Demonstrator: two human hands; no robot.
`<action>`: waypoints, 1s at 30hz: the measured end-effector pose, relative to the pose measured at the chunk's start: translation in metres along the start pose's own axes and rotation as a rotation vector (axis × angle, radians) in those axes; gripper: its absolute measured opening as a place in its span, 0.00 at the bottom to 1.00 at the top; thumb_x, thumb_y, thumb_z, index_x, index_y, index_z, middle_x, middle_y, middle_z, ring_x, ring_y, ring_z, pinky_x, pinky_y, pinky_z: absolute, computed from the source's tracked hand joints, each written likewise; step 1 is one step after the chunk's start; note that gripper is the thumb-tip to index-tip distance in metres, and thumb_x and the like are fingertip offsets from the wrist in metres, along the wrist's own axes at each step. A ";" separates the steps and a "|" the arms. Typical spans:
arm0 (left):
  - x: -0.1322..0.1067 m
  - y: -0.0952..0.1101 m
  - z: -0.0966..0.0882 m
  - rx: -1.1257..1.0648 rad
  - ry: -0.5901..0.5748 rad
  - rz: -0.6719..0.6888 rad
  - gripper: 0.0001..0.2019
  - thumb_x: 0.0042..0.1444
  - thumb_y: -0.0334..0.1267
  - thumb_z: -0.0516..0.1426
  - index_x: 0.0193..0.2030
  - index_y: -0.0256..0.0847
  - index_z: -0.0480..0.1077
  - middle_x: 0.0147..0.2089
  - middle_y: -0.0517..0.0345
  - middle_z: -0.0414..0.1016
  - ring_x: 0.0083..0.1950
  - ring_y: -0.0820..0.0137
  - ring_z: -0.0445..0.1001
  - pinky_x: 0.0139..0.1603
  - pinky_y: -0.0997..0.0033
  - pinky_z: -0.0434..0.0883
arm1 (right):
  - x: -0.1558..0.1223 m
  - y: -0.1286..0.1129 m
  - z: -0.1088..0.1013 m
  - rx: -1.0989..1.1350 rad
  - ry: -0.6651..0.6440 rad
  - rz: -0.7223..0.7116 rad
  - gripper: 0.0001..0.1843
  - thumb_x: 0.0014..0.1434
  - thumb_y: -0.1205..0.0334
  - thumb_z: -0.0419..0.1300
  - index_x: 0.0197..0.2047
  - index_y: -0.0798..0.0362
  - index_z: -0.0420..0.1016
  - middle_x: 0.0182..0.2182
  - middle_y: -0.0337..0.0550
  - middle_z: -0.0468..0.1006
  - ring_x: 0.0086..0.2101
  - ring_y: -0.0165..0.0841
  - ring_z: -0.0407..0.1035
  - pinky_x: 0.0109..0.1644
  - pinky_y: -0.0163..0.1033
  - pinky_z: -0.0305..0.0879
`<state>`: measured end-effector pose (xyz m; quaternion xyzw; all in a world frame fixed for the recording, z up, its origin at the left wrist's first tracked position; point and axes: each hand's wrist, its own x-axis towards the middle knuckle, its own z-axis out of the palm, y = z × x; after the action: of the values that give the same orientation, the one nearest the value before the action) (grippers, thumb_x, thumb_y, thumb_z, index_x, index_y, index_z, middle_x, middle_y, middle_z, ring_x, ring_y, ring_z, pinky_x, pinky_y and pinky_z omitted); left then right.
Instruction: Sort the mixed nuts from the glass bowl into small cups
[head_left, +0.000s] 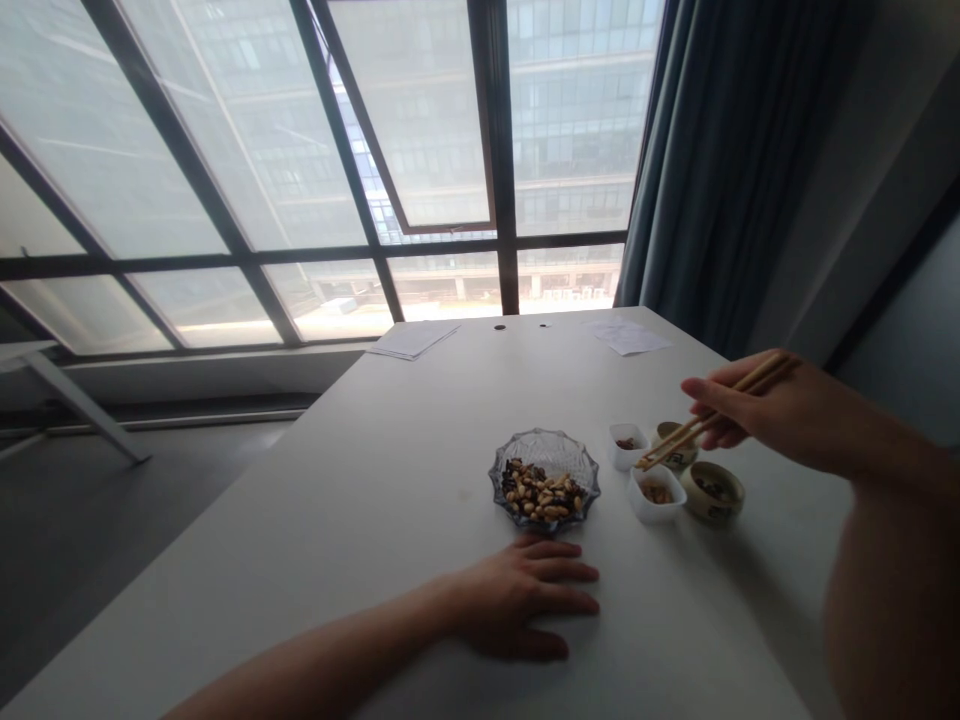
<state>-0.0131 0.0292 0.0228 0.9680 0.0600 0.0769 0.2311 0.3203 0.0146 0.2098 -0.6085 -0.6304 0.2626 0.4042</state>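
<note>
1. Tall, dark-framed windows [420, 120] are filling the background, with a blue-grey curtain [712, 170] hanging at their right and a white surface [390, 440] stretching toward them.
2. Near the surface's far end, loose papers [416, 341] are lying at the left corner and more sheets [634, 337] are resting at the right.
3. On the near half, a scalloped glass bowl [574, 455] is standing with a mix of pale nuts and dark pieces [559, 495] inside it.
4. Right of the bowl, four small vessels are clustering: a rear white cup [624, 458], a front white cup [654, 510], a rear pottery cup [685, 460] and a front pottery cup [716, 510]. Brown bits are showing in both white cups, and dark pieces are sitting in the front pottery cup.
5. The left hand [525, 595] is lying palm down just in front of the bowl, its fingers spreading toward the right and holding nothing; its forearm is reaching in from the lower left.
6. The right hand [765, 410] is gripping wooden chopsticks [681, 438], wrist raised above the surface, forearm entering from the right edge. The chopsticks are slanting down leftward past the rear pottery cup, their tips nearly meeting at the front white cup's back rim; whether they are touching it is unclear.
</note>
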 end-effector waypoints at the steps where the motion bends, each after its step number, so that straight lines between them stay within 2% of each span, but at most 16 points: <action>1: 0.000 0.000 0.000 0.000 -0.002 -0.002 0.29 0.66 0.54 0.58 0.71 0.49 0.64 0.74 0.52 0.63 0.76 0.50 0.58 0.75 0.50 0.55 | -0.001 0.002 -0.006 -0.015 -0.023 0.021 0.26 0.51 0.36 0.72 0.30 0.54 0.85 0.24 0.54 0.84 0.24 0.43 0.81 0.24 0.38 0.79; 4: 0.000 0.002 -0.002 -0.003 -0.013 -0.013 0.30 0.66 0.54 0.58 0.72 0.50 0.64 0.75 0.52 0.62 0.75 0.50 0.58 0.75 0.50 0.56 | 0.003 0.009 -0.014 -0.011 -0.069 0.056 0.26 0.48 0.37 0.74 0.26 0.54 0.82 0.24 0.54 0.83 0.22 0.43 0.80 0.23 0.39 0.79; 7: 0.001 0.003 -0.003 -0.011 -0.017 -0.013 0.30 0.66 0.54 0.58 0.72 0.50 0.64 0.74 0.51 0.62 0.75 0.49 0.58 0.74 0.49 0.57 | 0.010 0.012 -0.010 0.014 0.032 0.030 0.26 0.51 0.37 0.73 0.30 0.54 0.82 0.23 0.53 0.83 0.22 0.43 0.80 0.22 0.40 0.79; 10: 0.001 0.003 -0.003 -0.009 -0.014 -0.007 0.30 0.66 0.55 0.59 0.71 0.50 0.65 0.74 0.51 0.63 0.75 0.48 0.58 0.75 0.49 0.56 | 0.014 0.007 0.001 0.020 0.095 -0.066 0.25 0.56 0.37 0.70 0.33 0.54 0.83 0.24 0.52 0.84 0.25 0.43 0.82 0.24 0.39 0.79; 12: 0.001 0.003 -0.003 -0.006 -0.016 -0.011 0.29 0.66 0.55 0.58 0.71 0.50 0.65 0.74 0.51 0.63 0.75 0.48 0.59 0.75 0.48 0.56 | 0.015 0.001 0.014 0.057 0.071 -0.134 0.25 0.58 0.37 0.69 0.32 0.54 0.82 0.25 0.51 0.84 0.26 0.42 0.82 0.26 0.38 0.80; 15: 0.001 0.003 -0.003 0.000 -0.016 -0.018 0.29 0.67 0.55 0.58 0.71 0.50 0.64 0.74 0.52 0.62 0.75 0.49 0.58 0.74 0.49 0.57 | 0.019 -0.007 0.043 0.142 -0.030 -0.189 0.26 0.58 0.37 0.68 0.32 0.54 0.81 0.24 0.48 0.84 0.26 0.41 0.82 0.28 0.37 0.79; 19: 0.000 0.001 -0.001 0.008 -0.004 -0.007 0.29 0.67 0.55 0.58 0.71 0.50 0.64 0.75 0.54 0.62 0.76 0.51 0.58 0.75 0.50 0.57 | 0.031 -0.002 0.089 0.167 -0.162 -0.185 0.26 0.60 0.37 0.66 0.31 0.55 0.79 0.23 0.47 0.83 0.26 0.40 0.82 0.28 0.36 0.78; 22: 0.000 0.000 -0.001 0.015 -0.006 -0.005 0.29 0.67 0.54 0.58 0.71 0.50 0.64 0.75 0.54 0.62 0.76 0.51 0.58 0.75 0.51 0.57 | 0.038 0.007 0.118 0.216 -0.190 -0.143 0.26 0.58 0.37 0.68 0.29 0.55 0.78 0.22 0.48 0.82 0.26 0.42 0.82 0.29 0.37 0.78; 25: 0.000 0.000 -0.001 0.024 -0.002 0.001 0.28 0.67 0.53 0.58 0.71 0.50 0.64 0.75 0.54 0.62 0.76 0.51 0.58 0.75 0.50 0.56 | 0.041 0.011 0.135 0.254 -0.192 -0.089 0.27 0.56 0.37 0.69 0.27 0.55 0.75 0.20 0.47 0.81 0.25 0.44 0.82 0.27 0.39 0.78; 30: -0.001 -0.001 0.001 0.030 0.007 0.006 0.27 0.68 0.54 0.56 0.70 0.49 0.65 0.75 0.55 0.62 0.76 0.52 0.57 0.75 0.51 0.56 | 0.038 0.013 0.146 0.220 -0.185 -0.105 0.28 0.58 0.37 0.67 0.24 0.53 0.72 0.18 0.46 0.79 0.23 0.42 0.80 0.24 0.37 0.74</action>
<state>-0.0137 0.0293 0.0217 0.9713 0.0588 0.0799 0.2163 0.2094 0.0769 0.1284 -0.4998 -0.6633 0.3634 0.4220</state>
